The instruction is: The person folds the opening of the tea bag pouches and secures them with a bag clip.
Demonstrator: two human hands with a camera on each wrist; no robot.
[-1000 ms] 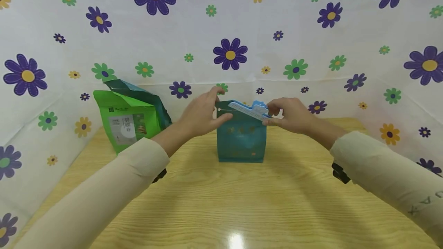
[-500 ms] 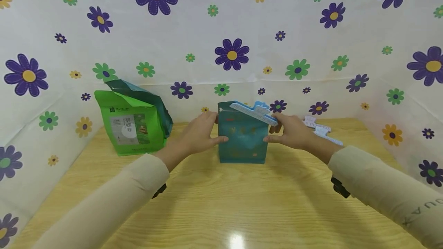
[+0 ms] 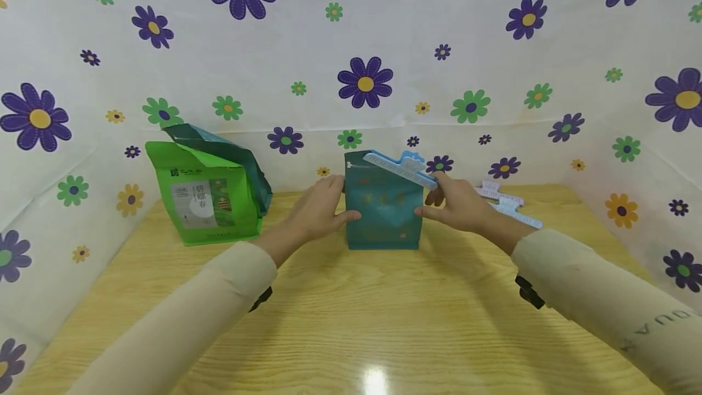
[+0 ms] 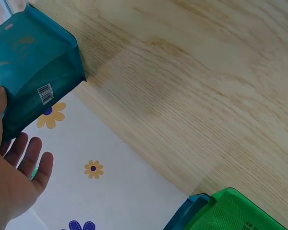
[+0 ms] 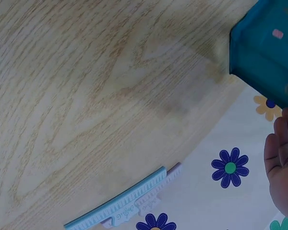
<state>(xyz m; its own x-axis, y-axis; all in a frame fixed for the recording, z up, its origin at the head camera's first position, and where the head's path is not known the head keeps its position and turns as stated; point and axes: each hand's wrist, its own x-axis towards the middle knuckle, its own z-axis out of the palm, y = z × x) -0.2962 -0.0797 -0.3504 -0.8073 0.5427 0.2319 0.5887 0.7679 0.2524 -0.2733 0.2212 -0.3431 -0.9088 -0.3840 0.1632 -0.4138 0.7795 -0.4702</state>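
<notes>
A teal stand-up pouch (image 3: 384, 215) stands upright at the middle of the table. A long blue sealing clip (image 3: 403, 169) sits slantwise across its folded top right corner. My left hand (image 3: 315, 209) holds the pouch's left side, thumb on the front and fingers at the side and behind. On the other side my right hand (image 3: 457, 203) does the same, its thumb at the front edge just below the clip's end. In the left wrist view, the left thumb lies on the pouch (image 4: 36, 67) while the other fingers stretch past its edge.
A bright green tea pouch (image 3: 203, 200) stands at the back left, with a second, darker teal pouch (image 3: 258, 175) behind it. Two more clips, one pale blue (image 3: 515, 212) and one pinkish white (image 3: 493, 191), lie at the back right. A flowered cloth (image 3: 307, 35) hangs behind the wooden table (image 3: 351, 316).
Both hands have come down from the pouch's top and the clip to its sides. Over the last half second the pouch has shifted slightly away from me, clip still on it.
</notes>
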